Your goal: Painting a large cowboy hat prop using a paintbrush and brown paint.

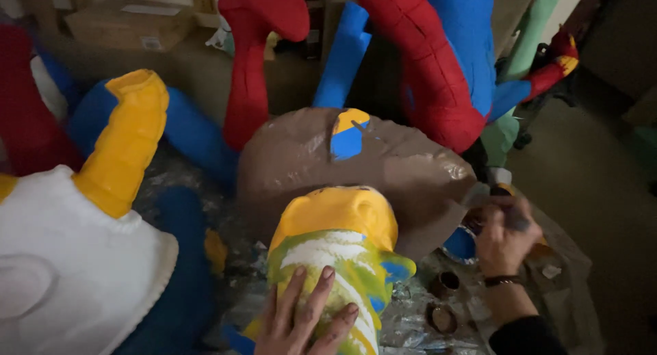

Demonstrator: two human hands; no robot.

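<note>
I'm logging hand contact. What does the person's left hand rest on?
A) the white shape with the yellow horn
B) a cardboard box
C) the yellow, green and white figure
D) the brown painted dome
C: the left hand lies flat on the yellow, green and white figure.

Yellow-green-white painted figure upright, centre; thin dark brush right, over paint pot.

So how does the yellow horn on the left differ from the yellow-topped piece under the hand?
The horn is plain yellow, narrow and ridged, rising from a white figure. The piece is wider and rounded, streaked green, white and blue below its yellow top. The left hand rests on the piece; nothing touches the horn. Both look like painted sculpture parts.
</note>
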